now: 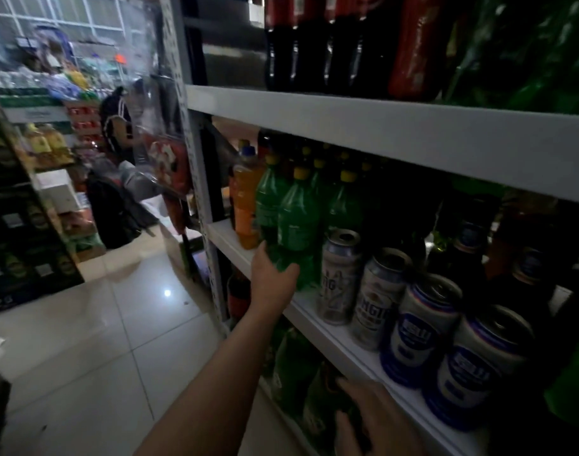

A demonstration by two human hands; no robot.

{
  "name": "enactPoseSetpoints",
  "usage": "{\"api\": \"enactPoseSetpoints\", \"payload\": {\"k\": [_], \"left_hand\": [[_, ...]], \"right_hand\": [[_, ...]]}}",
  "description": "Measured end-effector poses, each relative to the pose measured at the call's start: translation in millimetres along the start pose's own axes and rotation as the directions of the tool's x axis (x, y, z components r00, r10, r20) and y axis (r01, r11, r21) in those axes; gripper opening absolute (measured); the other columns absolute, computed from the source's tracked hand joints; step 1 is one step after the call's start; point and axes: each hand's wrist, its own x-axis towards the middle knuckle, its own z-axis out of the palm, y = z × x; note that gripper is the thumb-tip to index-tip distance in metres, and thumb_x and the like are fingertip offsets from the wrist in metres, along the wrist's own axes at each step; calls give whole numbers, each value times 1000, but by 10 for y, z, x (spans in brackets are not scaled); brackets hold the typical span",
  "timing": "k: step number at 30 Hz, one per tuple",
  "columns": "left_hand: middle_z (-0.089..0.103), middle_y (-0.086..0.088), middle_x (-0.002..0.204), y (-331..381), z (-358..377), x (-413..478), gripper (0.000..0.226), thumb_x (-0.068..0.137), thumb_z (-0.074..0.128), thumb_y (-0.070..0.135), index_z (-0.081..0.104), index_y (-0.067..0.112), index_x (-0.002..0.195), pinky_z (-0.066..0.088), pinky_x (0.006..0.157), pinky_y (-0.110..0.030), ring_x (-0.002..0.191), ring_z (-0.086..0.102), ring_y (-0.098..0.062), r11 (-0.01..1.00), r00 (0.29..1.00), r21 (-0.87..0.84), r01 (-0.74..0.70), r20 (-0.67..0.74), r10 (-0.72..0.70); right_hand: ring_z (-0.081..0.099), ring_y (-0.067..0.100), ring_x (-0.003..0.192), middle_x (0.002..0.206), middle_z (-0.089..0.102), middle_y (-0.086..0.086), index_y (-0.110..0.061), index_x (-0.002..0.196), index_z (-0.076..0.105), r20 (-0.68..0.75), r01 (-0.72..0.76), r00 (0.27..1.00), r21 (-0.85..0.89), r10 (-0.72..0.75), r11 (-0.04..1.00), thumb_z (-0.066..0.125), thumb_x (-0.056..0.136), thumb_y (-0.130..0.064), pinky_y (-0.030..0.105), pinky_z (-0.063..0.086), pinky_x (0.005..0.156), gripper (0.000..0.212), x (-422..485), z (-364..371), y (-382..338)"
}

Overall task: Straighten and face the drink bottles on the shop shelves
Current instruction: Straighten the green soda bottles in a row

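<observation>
My left hand (271,279) grips the lower body of a green bottle with a yellow cap (294,222) at the front of the middle shelf (317,319). More green bottles (344,205) stand behind and beside it, and an orange bottle (245,205) stands at the shelf's left end. My right hand (377,416) is down at the lower shelf, fingers spread against a dark green bottle (317,409); its grip is hard to make out in the dim light.
Several cans (339,278) line the middle shelf's front to the right of the green bottles. Dark cola bottles (301,44) fill the top shelf. A tiled aisle floor (116,340) lies to the left, with another shelving unit (24,205) and a person (116,126) further back.
</observation>
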Motion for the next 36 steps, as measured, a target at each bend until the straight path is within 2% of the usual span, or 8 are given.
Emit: {"api": "enactPoseSetpoints", "payload": {"k": [2, 3, 8, 14, 20, 25, 30, 36], "left_hand": [[41, -3, 143, -2, -10, 62, 77, 82, 64, 25, 24, 21, 148, 39, 103, -35, 126, 42, -18, 1000, 995, 0, 5, 102, -5], [44, -2, 140, -6, -16, 69, 76, 83, 65, 23, 26, 20, 147, 38, 97, -29, 120, 44, -15, 1000, 991, 8, -22, 135, 21], [47, -1, 135, -43, -66, 122, 73, 84, 68, 20, 30, 18, 145, 37, 100, -28, 118, 43, -12, 991, 969, 41, -129, 218, 117], [45, -6, 136, -166, -67, 211, 81, 76, 77, 34, 36, 13, 142, 40, 105, -40, 125, 44, -22, 971, 985, 191, -146, 116, 125], [38, 5, 109, -210, 57, 115, 84, 63, 82, 50, 45, 15, 130, 36, 90, -24, 112, 45, -17, 936, 973, 299, -184, -77, 216], [44, 1, 124, -259, 53, 131, 73, 78, 71, 38, 37, 15, 138, 41, 98, -33, 120, 44, -19, 969, 979, 150, -198, 73, 189], [55, 4, 117, -257, 45, 131, 71, 70, 81, 38, 49, 17, 131, 42, 87, -25, 110, 52, -14, 958, 976, 186, -217, 19, 217], [36, -3, 124, -270, 102, 94, 84, 71, 77, 47, 37, 13, 137, 34, 93, -23, 118, 43, -21, 951, 982, 258, -170, -35, 185]], "right_hand": [[2, -17, 133, 139, -1, -40, -49, 138, 27, 150, 35, 986, 221, -70, 975, 45, 93, -46, 3, 0, 105, 49, 418, 277, -436], [-9, -23, 128, 140, -9, -41, -50, 141, 17, 259, 30, 962, 231, -91, 973, 40, 94, -46, 2, -5, 102, 52, 550, 334, -474], [5, 5, 143, 159, 3, -11, -23, 152, 11, 390, 33, 917, 137, -84, 990, 39, 96, -33, 15, 3, 109, 63, 933, 631, -354], [17, 7, 141, 157, 18, -8, -22, 150, 23, 347, 44, 934, 121, -84, 992, 39, 93, -25, 9, 5, 103, 59, 998, 780, -313], [20, 7, 140, 155, 22, -6, -20, 148, 27, 316, 75, 943, 116, -109, 990, 40, 88, -25, 3, -4, 98, 62, 957, 800, -324], [38, 10, 128, 144, 40, -2, -19, 136, 44, 288, 66, 951, 154, -109, 986, 43, 83, -28, 12, 27, 99, 54, 956, 723, -337], [33, 10, 132, 145, 39, -2, -19, 138, 42, 299, 84, 947, 138, -122, 987, 45, 83, -29, 2, 5, 96, 56, 949, 723, -336], [19, 8, 141, 156, 23, -4, -21, 148, 28, 323, 91, 938, 128, -128, 988, 44, 84, -34, 5, -2, 98, 68, 942, 743, -319]]}}
